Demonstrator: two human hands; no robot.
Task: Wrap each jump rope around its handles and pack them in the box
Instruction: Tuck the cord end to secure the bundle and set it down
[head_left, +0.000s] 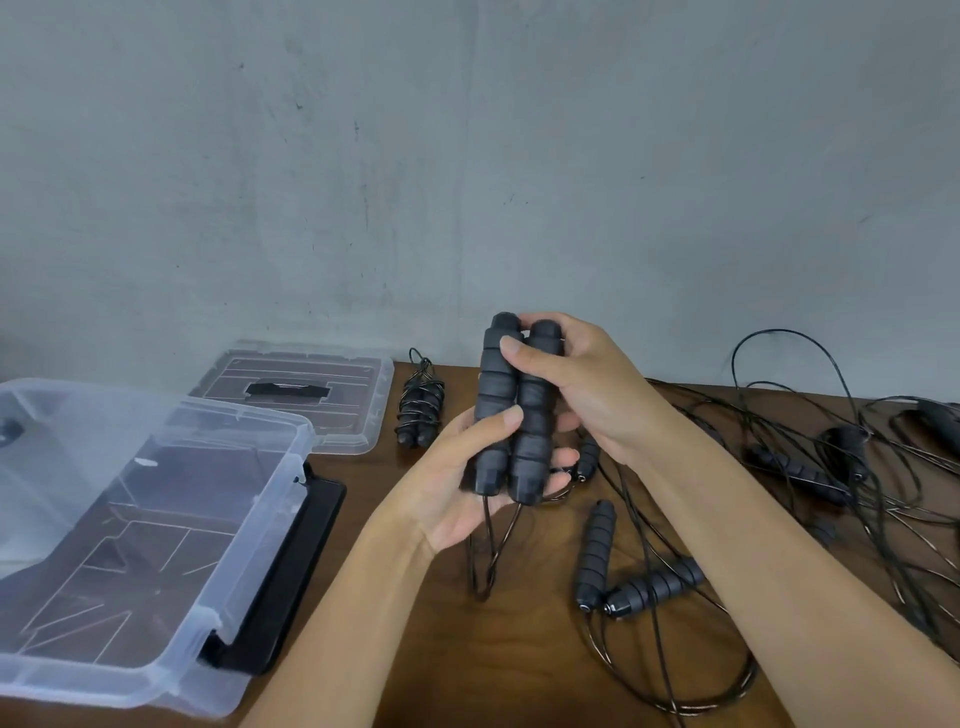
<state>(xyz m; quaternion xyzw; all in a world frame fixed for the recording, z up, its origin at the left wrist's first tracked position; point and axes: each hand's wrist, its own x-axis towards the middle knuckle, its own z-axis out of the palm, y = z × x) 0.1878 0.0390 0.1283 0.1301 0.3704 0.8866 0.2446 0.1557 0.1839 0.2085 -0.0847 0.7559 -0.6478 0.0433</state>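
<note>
Two black foam handles (511, 410) are held side by side, upright, above the wooden table (415, 597), approx. mid-frame. Left hand (467, 483) cups the lower half from below w/ its thumb pressed across the front, fingers curled round the back. Right hand (576, 384) grips the top half, thumb over the front & fingers wrapped behind. So both hands are clamped on the same pair. The thin black rope (488, 551) hangs from the bottom ends in a loop down to the tabletop.

Just behind, near the wall, sits one already wrapped rope bundle (420, 402), cord wound round its handles. To the left is the clear plastic box (218, 618), w/ no ropes inside, its black latch (280, 577) flipped out on the near side. The clear lid (363, 405) lies flat behind it.

Right side is a mess tbh: loose handles (631, 577) and a tangle of unwrapped cords (841, 467) spread over the table to the edge of view.
</note>
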